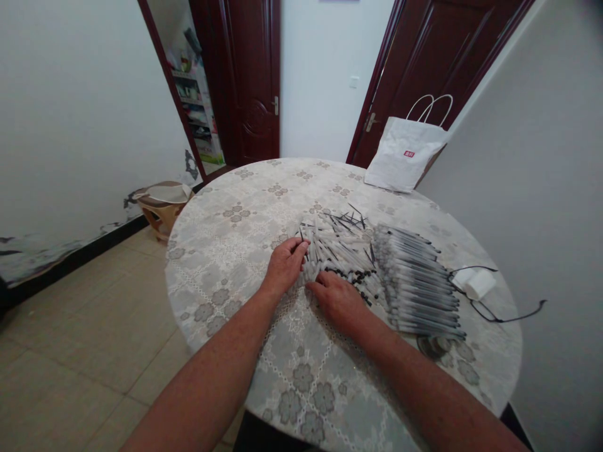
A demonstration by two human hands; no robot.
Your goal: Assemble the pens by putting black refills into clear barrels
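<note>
My left hand [285, 260] is closed in a pinch, with a thin dark pen refill [302, 235] standing up between thumb and fingertips. Close beside it, my right hand [336, 295] lies low at the near edge of a pile of loose pen parts, fingers curled; what they hold, if anything, is hidden. The pile has clear pen barrels [330, 245], small black pieces [362, 276] and, at its far side, loose dark refills [346, 220]. To the right of the pile, many clear pens with dark ends lie stacked in a neat row [419, 282].
A patterned cloth covers the round table [217, 251]. Right of the stack are eyeglasses [499, 320], a white roll [479, 284] and a small round dark object [433, 346]. A white paper bag [405, 150] stands at the far edge. Left is a stool [162, 201].
</note>
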